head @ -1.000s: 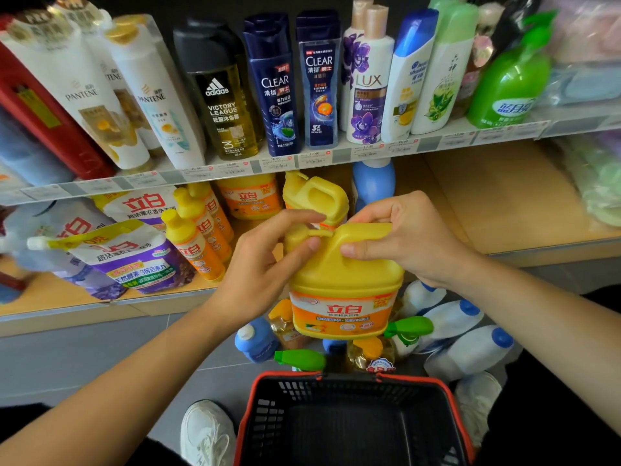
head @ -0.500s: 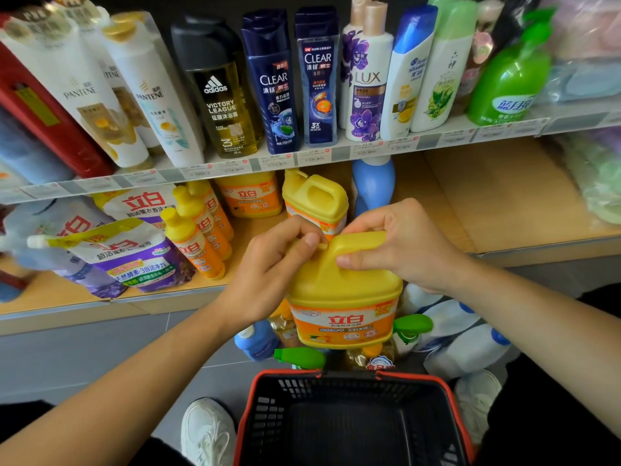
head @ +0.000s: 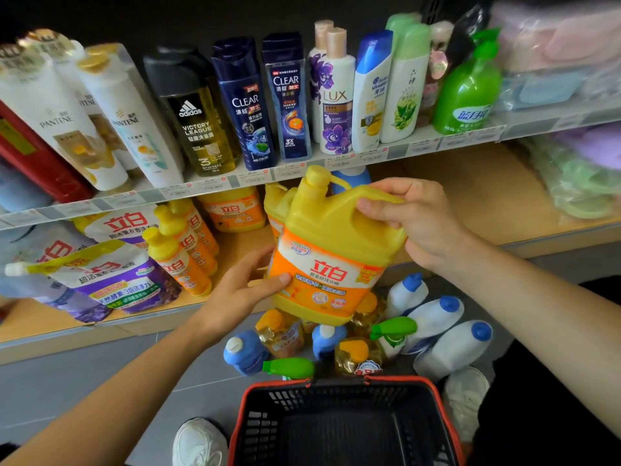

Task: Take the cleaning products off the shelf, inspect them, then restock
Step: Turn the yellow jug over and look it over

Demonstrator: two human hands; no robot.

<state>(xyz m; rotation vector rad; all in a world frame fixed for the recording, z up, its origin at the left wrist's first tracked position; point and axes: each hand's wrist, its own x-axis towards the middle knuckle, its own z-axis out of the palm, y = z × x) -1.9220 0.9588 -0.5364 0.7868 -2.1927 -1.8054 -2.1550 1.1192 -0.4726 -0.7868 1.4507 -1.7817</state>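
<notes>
A big yellow detergent jug [head: 331, 250] with an orange label hangs tilted in front of the lower wooden shelf [head: 470, 203], its cap toward the upper left. My right hand [head: 416, 220] grips its handle from the right. My left hand [head: 245, 287] supports the jug's lower left side, thumb on the label and fingers behind it. Behind it a second yellow jug [head: 277, 203] stands on the shelf. Small yellow bottles [head: 181, 243] and refill pouches [head: 100, 274] of the same brand lie to the left.
An upper shelf [head: 369, 156] holds shampoo and body-wash bottles. On the floor below stand white bottles with blue caps [head: 447, 341], spray bottles with green triggers [head: 391, 331] and amber bottles. A black basket with a red rim [head: 342, 422] sits at my feet.
The jug has been lifted and tipped so its label faces me. My left hand went from the cap down to the jug's lower left side; my right hand kept the handle.
</notes>
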